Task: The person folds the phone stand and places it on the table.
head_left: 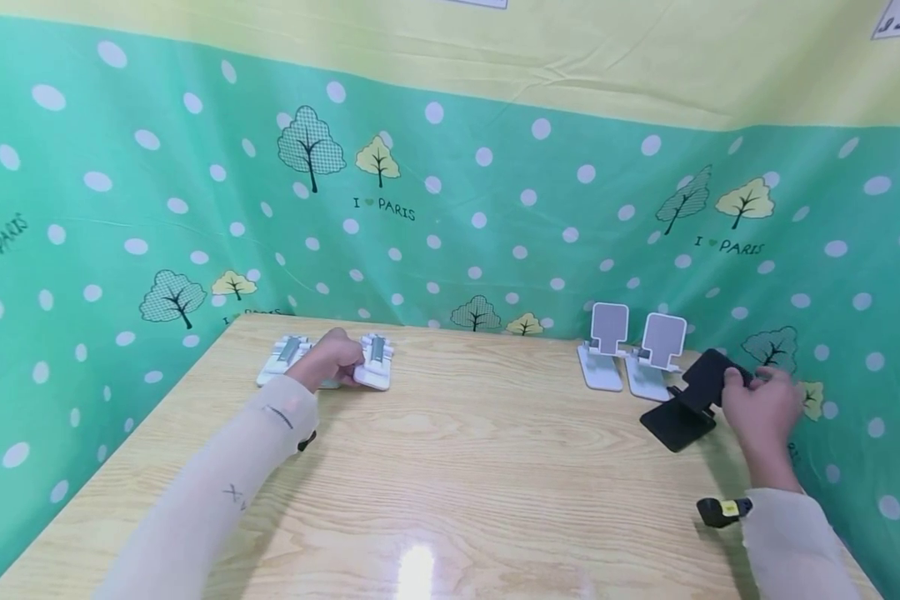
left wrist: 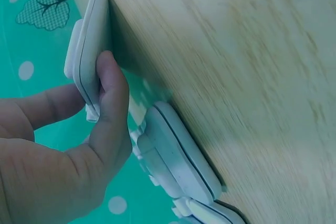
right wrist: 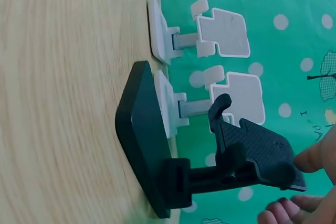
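On the left of the table, my left hand (head_left: pixel 335 357) pinches a folded white phone stand (head_left: pixel 376 363) by its edge, thumb on one face and fingers on the other. In the left wrist view this folded stand (left wrist: pixel 88 51) is tipped up on its side. Another folded white stand (left wrist: pixel 178 153) lies close by, partly behind the hand in the head view. Over on the right, my right hand (head_left: pixel 767 404) grips the upper plate of an unfolded black phone stand (head_left: pixel 708 379), whose base (right wrist: pixel 144 135) sits low at the tabletop, its arm raised.
Two unfolded white phone stands (head_left: pixel 610 331) (head_left: pixel 663 342) stand upright at the back right, just left of the black one. A further folded white stand (head_left: pixel 283 356) lies at the far left. Behind the wooden table (head_left: pixel 480 450) hangs a green dotted curtain (head_left: pixel 510 217).
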Available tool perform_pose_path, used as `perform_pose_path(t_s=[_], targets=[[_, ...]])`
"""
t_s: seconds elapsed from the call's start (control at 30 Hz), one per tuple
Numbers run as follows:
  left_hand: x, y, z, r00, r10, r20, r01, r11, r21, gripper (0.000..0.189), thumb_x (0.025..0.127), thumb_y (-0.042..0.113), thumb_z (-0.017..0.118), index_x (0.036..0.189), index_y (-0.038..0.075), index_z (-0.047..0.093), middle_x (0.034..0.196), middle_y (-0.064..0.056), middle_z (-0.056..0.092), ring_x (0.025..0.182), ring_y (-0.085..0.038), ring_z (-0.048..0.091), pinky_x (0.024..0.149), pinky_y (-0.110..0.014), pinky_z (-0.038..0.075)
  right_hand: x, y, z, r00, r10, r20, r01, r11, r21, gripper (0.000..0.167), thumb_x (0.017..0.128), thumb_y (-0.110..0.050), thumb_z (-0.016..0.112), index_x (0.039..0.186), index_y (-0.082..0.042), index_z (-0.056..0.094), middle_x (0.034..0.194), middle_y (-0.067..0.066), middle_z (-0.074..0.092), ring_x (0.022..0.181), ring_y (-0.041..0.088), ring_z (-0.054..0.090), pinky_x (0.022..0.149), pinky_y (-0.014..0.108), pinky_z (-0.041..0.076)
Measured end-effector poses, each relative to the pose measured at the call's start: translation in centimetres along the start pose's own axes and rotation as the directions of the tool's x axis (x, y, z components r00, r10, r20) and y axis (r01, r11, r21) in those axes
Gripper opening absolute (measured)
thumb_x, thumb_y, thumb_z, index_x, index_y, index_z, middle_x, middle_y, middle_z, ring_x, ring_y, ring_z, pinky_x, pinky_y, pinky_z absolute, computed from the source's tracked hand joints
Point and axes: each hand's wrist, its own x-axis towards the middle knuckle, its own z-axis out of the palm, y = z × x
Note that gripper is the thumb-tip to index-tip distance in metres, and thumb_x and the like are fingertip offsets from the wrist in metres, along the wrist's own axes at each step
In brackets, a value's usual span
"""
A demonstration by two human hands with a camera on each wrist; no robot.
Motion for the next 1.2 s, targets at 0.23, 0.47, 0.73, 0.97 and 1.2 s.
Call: perform_pose_path(t_s=[0.23, 0.47, 0.73, 0.97, 1.2], targets=[[-0.3, -0.1, -0.5, 1.000, -0.017, -0.017, 0.017, 0.999, 0.032, 0.047, 0.093, -0.008, 0.049, 0.138, -0.017, 0.035, 0.104, -0.021, 0.052, 0.071, -0.023, 0.061, 0.070, -0.033, 0.064, 0.3, -0.1, 0.1, 0.976, 0.183, 0.118, -0.193, 0.978, 0.080, 0.069, 0.104, -0.043, 0.048, 0.152, 0.005, 0.037, 0.148, 0.027, 0.045, 0.126, 0.037, 0.052, 0.078, 0.029, 0.052], [-0.5, 0.0, -0.6, 0.999, -0.014, -0.038, 0.016, 0.999, 0.052, 0.033, 0.093, -0.009, 0.051, 0.125, -0.014, 0.053, 0.105, -0.019, 0.055, 0.075, -0.022, 0.060, 0.070, -0.032, 0.063, 0.7, 0.1, 0.2, 0.924, 0.307, 0.228, -0.382, 0.755, 0.533, 0.027, 0.096, -0.026, 0.072, 0.117, -0.022, 0.055, 0.113, -0.002, 0.051, 0.087, 0.004, 0.060, 0.062, 0.013, 0.056], [-0.5, 0.2, -0.4, 0.997, 0.006, -0.082, 0.003, 0.995, 0.105, 0.058, 0.091, -0.010, 0.047, 0.148, -0.008, 0.040, 0.136, -0.029, 0.050, 0.087, -0.027, 0.062, 0.068, -0.034, 0.064, 0.1, -0.6, 0.8, 0.944, 0.246, 0.221, -0.330, 0.736, 0.591, 0.026, 0.092, -0.023, 0.076, 0.113, -0.020, 0.061, 0.097, -0.007, 0.058, 0.074, 0.000, 0.064, 0.061, 0.012, 0.055], [-0.1, 0.4, -0.1, 0.984, 0.005, -0.179, 0.033, 0.978, 0.205, 0.038, 0.087, -0.011, 0.046, 0.123, -0.014, 0.058, 0.115, -0.027, 0.061, 0.074, -0.027, 0.066, 0.060, -0.033, 0.063, -0.4, -2.4, 1.0, 0.958, 0.205, 0.200, -0.280, 0.818, 0.503, 0.023, 0.093, -0.030, 0.075, 0.112, -0.024, 0.063, 0.097, -0.009, 0.058, 0.080, 0.002, 0.061, 0.061, 0.011, 0.050], [0.0, 0.6, 0.3, 0.976, -0.003, -0.218, 0.067, 0.956, 0.287, 0.031, 0.092, -0.003, 0.050, 0.121, -0.012, 0.057, 0.098, -0.022, 0.062, 0.064, -0.022, 0.063, 0.055, -0.028, 0.058, -1.3, -4.7, 0.8, 0.969, 0.145, 0.199, -0.228, 0.832, 0.505, 0.023, 0.092, -0.026, 0.076, 0.113, -0.022, 0.066, 0.099, -0.007, 0.059, 0.079, 0.002, 0.063, 0.063, 0.010, 0.051]])
